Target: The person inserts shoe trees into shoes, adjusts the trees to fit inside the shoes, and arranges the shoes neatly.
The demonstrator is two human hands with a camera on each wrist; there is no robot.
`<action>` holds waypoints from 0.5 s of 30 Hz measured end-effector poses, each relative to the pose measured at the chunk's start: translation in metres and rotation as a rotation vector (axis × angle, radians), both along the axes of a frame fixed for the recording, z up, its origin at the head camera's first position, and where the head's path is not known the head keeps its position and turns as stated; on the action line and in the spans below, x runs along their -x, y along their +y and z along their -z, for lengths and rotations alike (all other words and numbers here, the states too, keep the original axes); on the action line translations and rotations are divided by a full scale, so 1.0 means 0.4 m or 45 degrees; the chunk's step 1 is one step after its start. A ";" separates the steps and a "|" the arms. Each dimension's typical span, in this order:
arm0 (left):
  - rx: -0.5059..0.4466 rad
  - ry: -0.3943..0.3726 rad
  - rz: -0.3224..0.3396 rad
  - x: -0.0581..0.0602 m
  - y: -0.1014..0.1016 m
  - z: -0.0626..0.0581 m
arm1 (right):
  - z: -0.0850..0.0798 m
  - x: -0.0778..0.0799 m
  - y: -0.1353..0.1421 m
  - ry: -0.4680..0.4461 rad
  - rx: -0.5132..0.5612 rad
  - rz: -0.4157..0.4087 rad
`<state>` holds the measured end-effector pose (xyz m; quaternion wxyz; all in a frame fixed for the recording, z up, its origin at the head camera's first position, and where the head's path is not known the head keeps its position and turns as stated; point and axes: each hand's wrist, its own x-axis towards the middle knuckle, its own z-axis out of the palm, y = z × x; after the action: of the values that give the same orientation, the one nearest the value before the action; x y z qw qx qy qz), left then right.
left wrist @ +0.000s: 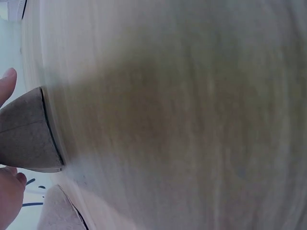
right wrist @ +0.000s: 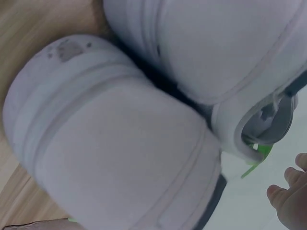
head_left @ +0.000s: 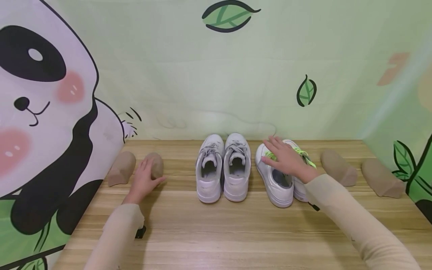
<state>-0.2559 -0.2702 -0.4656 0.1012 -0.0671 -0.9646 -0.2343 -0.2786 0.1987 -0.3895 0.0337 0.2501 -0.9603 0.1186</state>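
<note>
a person's two hands over a wood-grain surface [head_left: 216, 236], in front of a pale green backdrop [head_left: 175, 67]. the left hand [head_left: 143, 182] lies at the right-hand brown insert [head_left: 156, 165] of the left pair; its fingers are extended over the insert's left side, and its thumb is spread apart to the right, so the hand is open. whether the fingertips touch the insert cannot be told. the other left insert [head_left: 122, 168] rests just to the left. the right hand [head_left: 287, 159], fingers straight and thumb spread, is held above the green-laced white shoes [head_left: 281, 194], gripping nothing; these stand side by side, right of center, heels toward the near side. grey-laced white shoes [head_left: 208, 186] stand between the hands, toes toward the far side. two further brown inserts, an inner one [head_left: 338, 167] and an outer one [head_left: 383, 178], lie at right. a panda [head_left: 77, 123] is printed at left.
</note>
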 end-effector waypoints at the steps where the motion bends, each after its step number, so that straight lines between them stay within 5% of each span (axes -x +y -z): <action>1: -0.008 -0.012 -0.004 0.000 -0.001 0.001 | 0.001 0.000 -0.003 -0.009 -0.002 -0.001; 15: -0.045 -0.078 -0.031 -0.004 -0.005 0.013 | 0.011 -0.003 -0.049 0.046 0.039 -0.092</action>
<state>-0.2542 -0.2720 -0.4708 0.0756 -0.0462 -0.9637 -0.2519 -0.2775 0.1790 -0.3938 0.0505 0.2859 -0.9480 0.1301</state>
